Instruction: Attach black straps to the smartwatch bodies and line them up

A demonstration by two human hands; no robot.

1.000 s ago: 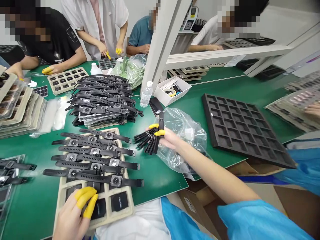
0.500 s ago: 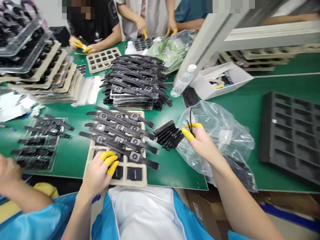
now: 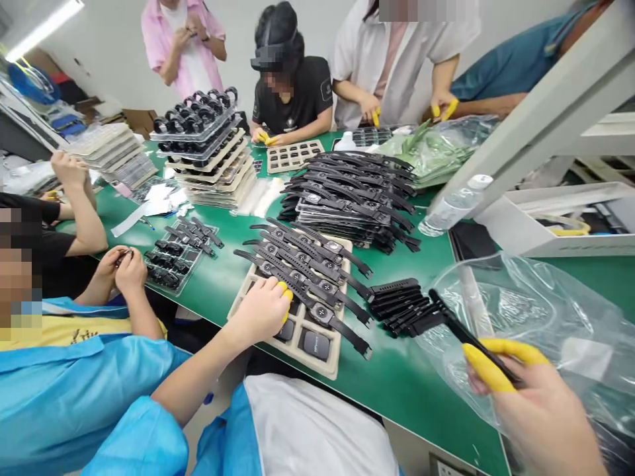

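Observation:
My right hand (image 3: 536, 390), with yellow finger covers, pinches a black watch strap (image 3: 459, 327) over a clear plastic bag (image 3: 526, 291). Beside it, loose black straps (image 3: 401, 307) lie in a bunch on the table. My left hand (image 3: 262, 307) is closed at the near left of a beige compartment tray (image 3: 310, 367), its covered fingertips turned down into it. What they grip is hidden. Across this tray lie rows of black smartwatches (image 3: 321, 312) with straps stretched out. A square black watch body (image 3: 315, 344) sits in a front compartment.
Behind the tray rises a stack of strapped watches (image 3: 347, 198), with a water bottle (image 3: 454, 208) and white box (image 3: 560, 228) to its right. Stacked trays (image 3: 213, 158) and a smaller watch tray (image 3: 173, 264) are leftward. Co-workers surround the table; one's hands (image 3: 124, 268) are close at left.
The view has turned left, showing more co-workers. My right hand has come closer, with the strap now extended from its fingers. My left hand has turned its fingertips down into the tray.

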